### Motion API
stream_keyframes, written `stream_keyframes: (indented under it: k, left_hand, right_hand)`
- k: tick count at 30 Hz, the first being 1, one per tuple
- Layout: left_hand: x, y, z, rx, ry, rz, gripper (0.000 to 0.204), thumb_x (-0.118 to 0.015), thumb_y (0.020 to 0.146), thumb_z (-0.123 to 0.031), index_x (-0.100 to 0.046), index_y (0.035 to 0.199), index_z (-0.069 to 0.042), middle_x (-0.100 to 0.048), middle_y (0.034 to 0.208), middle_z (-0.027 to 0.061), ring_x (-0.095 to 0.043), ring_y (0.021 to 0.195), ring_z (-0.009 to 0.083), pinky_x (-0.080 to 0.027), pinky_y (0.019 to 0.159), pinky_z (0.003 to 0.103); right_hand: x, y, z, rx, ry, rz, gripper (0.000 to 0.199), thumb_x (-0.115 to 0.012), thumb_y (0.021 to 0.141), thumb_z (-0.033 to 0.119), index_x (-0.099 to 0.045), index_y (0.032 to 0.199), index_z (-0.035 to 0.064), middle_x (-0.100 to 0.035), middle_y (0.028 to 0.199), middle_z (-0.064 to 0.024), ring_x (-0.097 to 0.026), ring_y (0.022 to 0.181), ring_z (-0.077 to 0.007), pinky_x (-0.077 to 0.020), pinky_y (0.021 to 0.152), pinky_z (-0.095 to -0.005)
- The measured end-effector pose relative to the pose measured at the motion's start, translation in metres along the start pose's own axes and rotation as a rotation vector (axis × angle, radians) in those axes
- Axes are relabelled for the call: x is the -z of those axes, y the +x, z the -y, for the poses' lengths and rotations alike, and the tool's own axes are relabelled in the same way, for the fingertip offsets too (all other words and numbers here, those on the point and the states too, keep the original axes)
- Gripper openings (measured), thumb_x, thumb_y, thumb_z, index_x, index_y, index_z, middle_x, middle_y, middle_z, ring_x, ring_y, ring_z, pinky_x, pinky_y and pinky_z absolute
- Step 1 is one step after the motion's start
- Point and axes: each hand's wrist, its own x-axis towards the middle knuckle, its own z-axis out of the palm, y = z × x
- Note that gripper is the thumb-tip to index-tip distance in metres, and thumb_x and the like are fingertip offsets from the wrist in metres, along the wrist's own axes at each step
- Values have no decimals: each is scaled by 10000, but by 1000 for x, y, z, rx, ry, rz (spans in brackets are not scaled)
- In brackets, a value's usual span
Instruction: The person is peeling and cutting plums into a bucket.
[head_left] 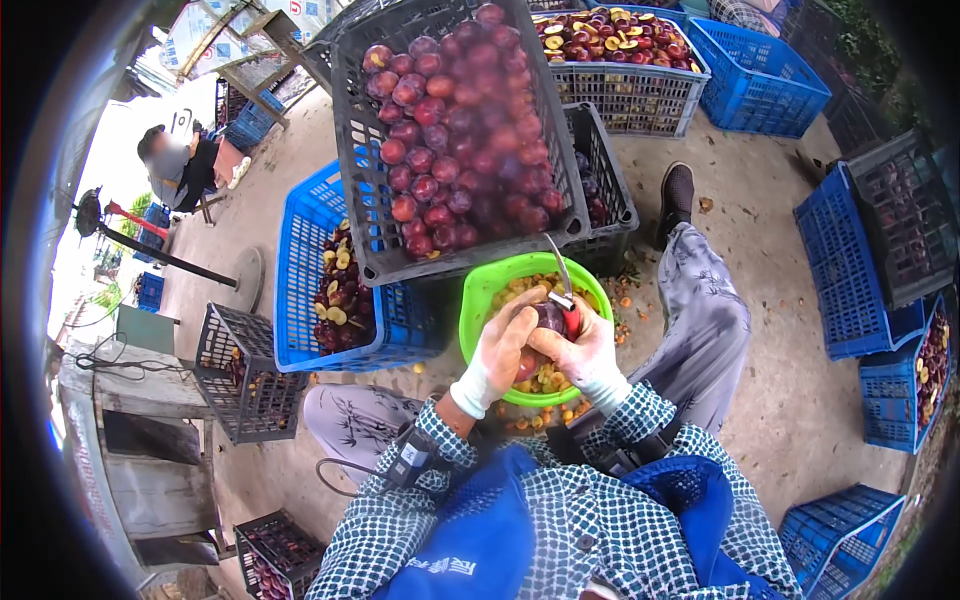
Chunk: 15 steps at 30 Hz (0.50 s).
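Near the person, over a green bowl [484,290] of pits, the left hand [503,345] grips a plum [548,316], the right hand [585,350] clasps a red-handled knife [563,285], with a black crate [352,130] of plums beyond.

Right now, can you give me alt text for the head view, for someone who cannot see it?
A seated person's gloved left hand holds a dark plum while the right hand works a red-handled knife on it, above a green bowl of pits. A dark crate of whole plums sits ahead, with blue crates of cut fruit around.

Concrete floor [770,330] – plastic crates [850,290], scattered pits [630,300]
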Motion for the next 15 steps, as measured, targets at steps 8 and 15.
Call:
stream_keyframes:
  k: [8, 15]
  left_hand:
    - [-8, 2, 13, -153, 122, -75, 580, -520, 1175, -261, -487, 1658, 58, -650, 1541, 187, -613, 1412, 244, -459, 1220, 373]
    - [1, -16, 20, -128, -5, -86, 616, -610, 1147, -242, -461, 1683, 22, -662, 1509, 191, -640, 1357, 246, -472, 1199, 371]
  right_hand:
    - [-7, -8, -4, -132, 350, -61, 353, -844, 982, 110, -741, 1298, -10, -804, 1165, -62, -743, 997, -135, -618, 902, -310]
    - [-19, -17, 1, -339, 189, -112, 289, -780, 1023, 153, -745, 1255, -15, -791, 1119, -60, -727, 954, -125, -595, 838, -289]
